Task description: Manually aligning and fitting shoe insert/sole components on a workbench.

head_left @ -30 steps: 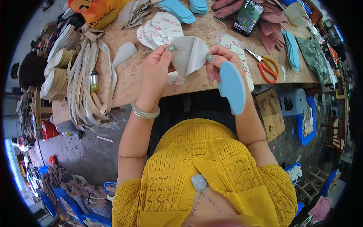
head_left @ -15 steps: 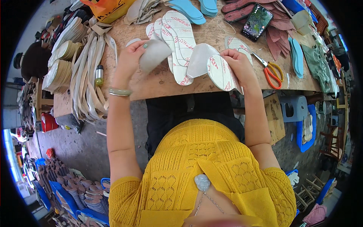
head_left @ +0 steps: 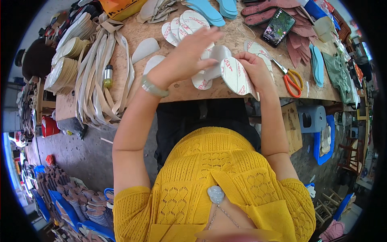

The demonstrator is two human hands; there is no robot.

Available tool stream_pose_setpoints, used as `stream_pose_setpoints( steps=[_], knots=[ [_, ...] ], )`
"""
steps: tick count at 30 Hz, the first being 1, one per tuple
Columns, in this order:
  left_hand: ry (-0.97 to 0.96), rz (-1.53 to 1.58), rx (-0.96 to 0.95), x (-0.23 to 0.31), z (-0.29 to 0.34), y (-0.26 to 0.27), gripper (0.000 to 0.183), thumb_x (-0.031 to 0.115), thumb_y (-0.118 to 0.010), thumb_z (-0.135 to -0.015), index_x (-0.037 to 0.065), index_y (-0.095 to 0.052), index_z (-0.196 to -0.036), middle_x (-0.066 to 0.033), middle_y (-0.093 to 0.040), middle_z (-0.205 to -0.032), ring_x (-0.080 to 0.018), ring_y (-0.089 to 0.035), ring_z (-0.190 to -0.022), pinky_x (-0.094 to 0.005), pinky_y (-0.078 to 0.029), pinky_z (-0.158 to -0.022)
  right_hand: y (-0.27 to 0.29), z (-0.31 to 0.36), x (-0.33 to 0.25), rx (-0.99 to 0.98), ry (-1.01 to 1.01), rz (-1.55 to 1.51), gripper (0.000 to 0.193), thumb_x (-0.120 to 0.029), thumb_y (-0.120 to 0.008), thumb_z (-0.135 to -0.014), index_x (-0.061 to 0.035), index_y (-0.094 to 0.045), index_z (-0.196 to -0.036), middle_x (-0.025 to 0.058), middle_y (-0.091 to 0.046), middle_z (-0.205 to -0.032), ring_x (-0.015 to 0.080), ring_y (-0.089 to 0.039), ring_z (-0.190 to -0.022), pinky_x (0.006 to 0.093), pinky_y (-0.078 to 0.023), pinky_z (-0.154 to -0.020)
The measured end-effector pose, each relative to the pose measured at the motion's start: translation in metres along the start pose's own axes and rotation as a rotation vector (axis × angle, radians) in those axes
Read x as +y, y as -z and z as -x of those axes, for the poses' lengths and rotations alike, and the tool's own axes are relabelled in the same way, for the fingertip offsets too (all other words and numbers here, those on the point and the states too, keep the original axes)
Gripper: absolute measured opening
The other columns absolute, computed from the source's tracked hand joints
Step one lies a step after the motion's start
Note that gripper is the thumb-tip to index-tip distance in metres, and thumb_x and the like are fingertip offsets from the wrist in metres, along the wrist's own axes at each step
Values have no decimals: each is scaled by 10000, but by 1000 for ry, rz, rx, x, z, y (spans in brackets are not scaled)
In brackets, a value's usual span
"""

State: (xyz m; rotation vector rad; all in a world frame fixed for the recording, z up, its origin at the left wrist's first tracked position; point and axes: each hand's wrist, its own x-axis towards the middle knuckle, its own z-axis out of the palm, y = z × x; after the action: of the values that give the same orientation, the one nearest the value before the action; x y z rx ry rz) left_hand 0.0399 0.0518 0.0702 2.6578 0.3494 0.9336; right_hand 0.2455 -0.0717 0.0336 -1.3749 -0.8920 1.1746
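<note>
My right hand (head_left: 254,68) grips a bent white insole (head_left: 235,76) with red print, held over the table's front edge. A greyish-white curled part (head_left: 221,53) shows beside it; I cannot tell whether it belongs to the same insole. My left hand (head_left: 189,55) is open, fingers stretched toward the right, just left of that curled part and above a spread of printed insoles (head_left: 193,22). It holds nothing that I can see, and it hides part of the spread. Left of it, a pale half-oval piece (head_left: 146,49) and another pale piece (head_left: 154,63) lie on the table.
Orange-handled scissors (head_left: 293,81), a printed insole (head_left: 258,48) and a phone (head_left: 278,27) lie to the right. Blue insoles (head_left: 206,11) and dark red pieces (head_left: 296,30) are behind. Beige strips (head_left: 94,72) and a small bottle (head_left: 108,76) occupy the left side.
My left hand has let go of a pale grey piece, which now lies on the table, and has swung right toward the held insole. My right hand has stayed almost still.
</note>
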Motion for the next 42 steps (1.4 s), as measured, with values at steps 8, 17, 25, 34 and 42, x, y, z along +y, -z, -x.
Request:
stream_pose_setpoints(
  steps=[8, 17, 25, 34, 42],
  knots=[
    [102, 243, -266, 13, -15, -12, 426, 53, -628, -810, 56, -554, -1229, -165, -622, -1116, -295, -601, -1022, -353, -470, -898, -13, 17, -5, 15, 21, -138, 296, -119, -577, -918, 20, -592, -1178, 32, -667, -954, 56, -623, -787, 202, -496, -679],
    [593, 937, -89, 47, 18, -1, 295, 79, -603, -899, 12, -547, -1181, -74, -652, -1019, -95, -602, -901, -237, -490, -776, -25, 40, -19, -79, 102, 53, 229, -72, -592, -880, 20, -648, -1082, 1, -664, -893, 42, -582, -766, 206, -478, -689],
    [756, 1174, 87, 68, 25, -10, 214, 72, -609, -891, -4, -600, -1091, -26, -655, -902, -62, -589, -809, -205, -476, -706, -21, 53, -30, -9, 228, 422, 206, -117, -628, -845, -34, -673, -1028, 23, -636, -725, 64, -539, -649, 233, -444, -599],
    [517, 558, 281, 93, 36, -28, 208, 8, -582, -887, 4, -642, -1085, -87, -687, -929, -118, -641, -832, -256, -508, -740, -20, 91, -36, 252, 350, 338, 207, -23, -680, -818, -10, -645, -1021, 2, -638, -833, 29, -542, -686, 184, -445, -622],
    [294, 295, 127, 117, 32, -53, 473, -99, -590, -780, 52, -589, -1228, -168, -628, -1168, -281, -649, -1020, -333, -554, -818, -22, 93, -16, 122, 223, 11, 175, -44, -624, -877, 16, -636, -1040, -24, -634, -845, 12, -545, -694, 169, -439, -595]
  ],
)
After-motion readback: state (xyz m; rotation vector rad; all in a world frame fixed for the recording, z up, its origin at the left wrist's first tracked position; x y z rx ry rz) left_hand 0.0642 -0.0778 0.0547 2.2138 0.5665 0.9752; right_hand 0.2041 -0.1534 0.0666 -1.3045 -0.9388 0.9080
